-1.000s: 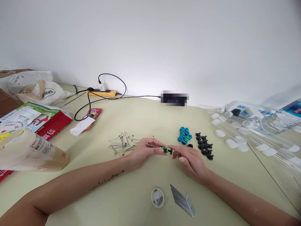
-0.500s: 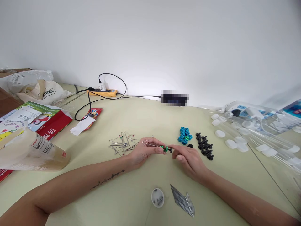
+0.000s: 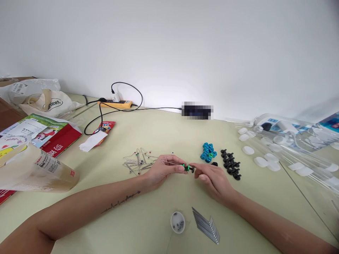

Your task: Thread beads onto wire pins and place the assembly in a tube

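Note:
My left hand (image 3: 166, 168) is closed in a pinch on a small green-and-black knob piece (image 3: 186, 167), with a thin metal wire reaching back over the fingers. The piece lies roughly level, its round black end toward the right. My right hand (image 3: 212, 178) is curled at that end, its index fingertip against the black part; the thumb sits lower. Left of my hands lies a pile of thin metal wires with coloured tips (image 3: 137, 161). Blue ridged knobs (image 3: 208, 152) and black winged pieces (image 3: 231, 164) are grouped just beyond and right of my right hand.
Nearer me stand a small white cup of metal bits (image 3: 177, 222) and a row of bent metal rods (image 3: 206, 225). White caps and clear tubes (image 3: 291, 155) lie right. A drink cup (image 3: 53, 169), red box (image 3: 71, 132), snack packet (image 3: 107, 126) and yellow power strip (image 3: 116, 104) are left.
Almost nothing differs. Both hands keep their places, and the green-and-black knob piece has shifted or turned very slightly between them.

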The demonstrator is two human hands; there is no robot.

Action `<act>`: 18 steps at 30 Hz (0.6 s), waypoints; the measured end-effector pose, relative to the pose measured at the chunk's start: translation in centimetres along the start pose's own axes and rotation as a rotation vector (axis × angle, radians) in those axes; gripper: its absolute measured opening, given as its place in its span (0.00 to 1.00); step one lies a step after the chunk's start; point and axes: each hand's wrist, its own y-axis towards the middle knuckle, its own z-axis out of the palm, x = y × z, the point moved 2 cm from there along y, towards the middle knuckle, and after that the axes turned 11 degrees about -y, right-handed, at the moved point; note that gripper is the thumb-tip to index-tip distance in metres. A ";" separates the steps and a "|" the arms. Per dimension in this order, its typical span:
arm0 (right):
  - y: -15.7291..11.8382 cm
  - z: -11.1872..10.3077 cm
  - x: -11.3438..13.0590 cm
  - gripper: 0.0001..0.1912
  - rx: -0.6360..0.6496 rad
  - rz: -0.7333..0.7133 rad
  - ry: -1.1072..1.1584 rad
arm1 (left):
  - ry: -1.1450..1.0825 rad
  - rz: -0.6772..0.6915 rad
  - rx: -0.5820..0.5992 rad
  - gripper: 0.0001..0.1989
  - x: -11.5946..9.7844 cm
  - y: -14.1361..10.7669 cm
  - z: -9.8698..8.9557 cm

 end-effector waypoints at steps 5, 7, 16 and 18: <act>-0.1 -0.3 0.4 0.22 -0.036 -0.059 0.013 | -0.007 0.015 0.028 0.13 0.1 0.1 0.0; -0.1 -0.4 0.6 0.23 -0.048 -0.090 0.008 | -0.009 0.017 0.028 0.13 0.1 0.1 0.0; 0.0 -0.2 0.3 0.24 -0.022 -0.032 -0.027 | 0.016 0.004 0.010 0.13 0.0 -0.1 0.2; -0.1 -0.3 0.4 0.23 -0.037 -0.072 -0.013 | 0.014 0.006 0.010 0.13 0.0 0.0 0.2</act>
